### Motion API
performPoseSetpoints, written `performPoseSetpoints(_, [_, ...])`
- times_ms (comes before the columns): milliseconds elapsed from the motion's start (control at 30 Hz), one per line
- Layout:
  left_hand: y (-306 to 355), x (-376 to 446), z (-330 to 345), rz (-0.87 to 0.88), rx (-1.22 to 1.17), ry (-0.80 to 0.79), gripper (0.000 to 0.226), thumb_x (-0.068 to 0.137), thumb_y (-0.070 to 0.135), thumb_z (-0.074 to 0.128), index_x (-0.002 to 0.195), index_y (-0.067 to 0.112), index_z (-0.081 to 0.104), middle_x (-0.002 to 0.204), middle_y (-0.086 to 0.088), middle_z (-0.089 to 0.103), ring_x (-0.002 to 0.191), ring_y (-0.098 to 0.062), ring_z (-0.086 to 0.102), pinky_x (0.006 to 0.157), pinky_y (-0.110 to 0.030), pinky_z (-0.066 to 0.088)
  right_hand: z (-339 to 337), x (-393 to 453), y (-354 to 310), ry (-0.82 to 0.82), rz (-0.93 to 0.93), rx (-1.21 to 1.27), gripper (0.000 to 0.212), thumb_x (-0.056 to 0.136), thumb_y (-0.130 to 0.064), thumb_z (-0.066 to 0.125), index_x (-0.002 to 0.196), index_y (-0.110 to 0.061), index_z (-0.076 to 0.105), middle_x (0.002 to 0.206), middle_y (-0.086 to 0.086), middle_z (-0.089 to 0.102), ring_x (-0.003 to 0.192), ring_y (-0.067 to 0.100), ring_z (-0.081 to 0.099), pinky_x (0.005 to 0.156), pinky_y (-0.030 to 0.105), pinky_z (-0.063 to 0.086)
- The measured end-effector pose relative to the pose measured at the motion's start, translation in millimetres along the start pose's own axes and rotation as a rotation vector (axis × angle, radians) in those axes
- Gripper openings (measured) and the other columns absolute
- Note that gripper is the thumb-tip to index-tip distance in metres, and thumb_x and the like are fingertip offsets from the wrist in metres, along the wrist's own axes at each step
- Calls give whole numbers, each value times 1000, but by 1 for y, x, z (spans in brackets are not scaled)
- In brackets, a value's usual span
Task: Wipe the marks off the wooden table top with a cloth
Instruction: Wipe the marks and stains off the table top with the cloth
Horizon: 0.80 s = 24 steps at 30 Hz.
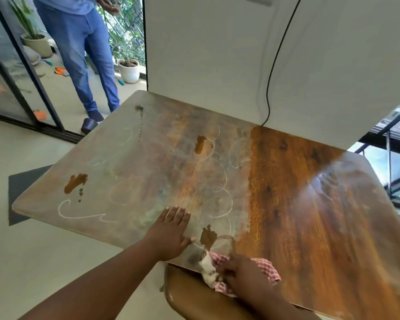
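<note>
The wooden table top [298,204] fills the middle of the view, hazy and chalk-smeared on its left half. White chalk loops [219,181] and a wavy chalk line [78,214] cross it, with brown smears [75,182] at left, centre and near the front edge. My left hand [171,232] lies flat on the table, fingers straight. My right hand [245,276] presses on a red-and-white checked cloth [267,266] bunched at the table's near edge, just below a brown smear [207,235].
A brown chair seat [189,294] sits under the near edge. A person in blue trousers [85,56] stands beyond the far left corner by a sliding glass door. A black cable [273,65] hangs down the white wall. Plant pots [129,70] stand outside.
</note>
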<state>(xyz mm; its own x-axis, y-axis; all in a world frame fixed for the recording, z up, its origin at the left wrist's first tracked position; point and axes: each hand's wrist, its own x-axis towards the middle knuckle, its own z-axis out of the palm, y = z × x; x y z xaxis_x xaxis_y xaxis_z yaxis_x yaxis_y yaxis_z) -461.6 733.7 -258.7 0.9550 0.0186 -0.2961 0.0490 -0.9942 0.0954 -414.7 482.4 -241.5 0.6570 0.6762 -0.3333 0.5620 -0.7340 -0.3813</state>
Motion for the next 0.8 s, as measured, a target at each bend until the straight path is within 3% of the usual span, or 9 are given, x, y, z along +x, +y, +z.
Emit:
performPoseSetpoints(100, [-9,1,0,-8,1,15,78,95,64,11,152,14,-6,161,-9,-5,147,-25,-12,114,-39,-15,-15,-14,28,-12,118,-11,25,83,-22,55,99,-36,68,97,-13,58,87,2,52,78,12,39])
performPoseSetpoints(200, [-13,1,3,5,5,21,78,95,64,11,152,14,-6,161,-9,-5,147,-25,-13,112,-38,-17,-26,4,36,131,310,58,20,87,-18,53,91,-33,66,84,-14,61,74,-1,55,70,17,46])
performPoseSetpoints(267, [-14,1,5,20,19,15,78,95,63,11,152,14,-6,161,-9,-5,147,-24,-13,112,-37,-18,-21,31,21,258,357,62,25,89,-14,49,102,-28,66,89,-7,64,73,4,55,66,22,46])
performPoseSetpoints(367, [-15,3,4,24,13,24,79,94,65,11,152,14,-6,162,-8,-4,147,-23,-13,113,-37,-17,-3,61,-11,377,291,-3,33,90,-15,45,116,-27,61,105,0,61,84,12,51,72,25,41])
performPoseSetpoints(467, [-14,7,1,32,17,14,78,94,64,10,153,14,-5,162,-8,-3,147,-22,-11,115,-38,-14,10,56,-23,252,59,-6,30,89,-23,48,114,-32,61,106,-1,58,94,15,48,79,26,37])
performPoseSetpoints(567, [-13,8,-4,3,32,21,80,93,66,8,153,13,-5,161,-8,-4,147,-22,-12,117,-38,-13,10,21,5,84,-89,-45,31,83,-30,48,110,-37,62,102,-7,59,93,14,53,75,23,40])
performPoseSetpoints(633, [-11,5,-7,-16,34,18,83,92,68,5,152,13,-6,161,-7,-5,147,-21,-13,116,-38,-15,0,3,39,73,-64,-50,34,83,-32,48,113,-39,60,104,-11,59,89,8,52,76,19,40])
performPoseSetpoints(700, [-7,3,-10,-34,35,16,85,89,71,2,152,14,-7,161,-7,-6,146,-21,-15,113,-36,-19,-15,4,66,120,75,-9,29,86,-29,50,111,-37,62,103,-11,59,84,4,51,77,17,43])
performPoseSetpoints(800, [-3,1,-17,-17,41,-10,91,84,75,-2,152,16,-8,161,-6,-7,146,-19,-17,110,-34,-23,-28,32,62,181,177,-42,25,88,-24,47,105,-32,64,102,-4,61,84,8,52,78,24,47])
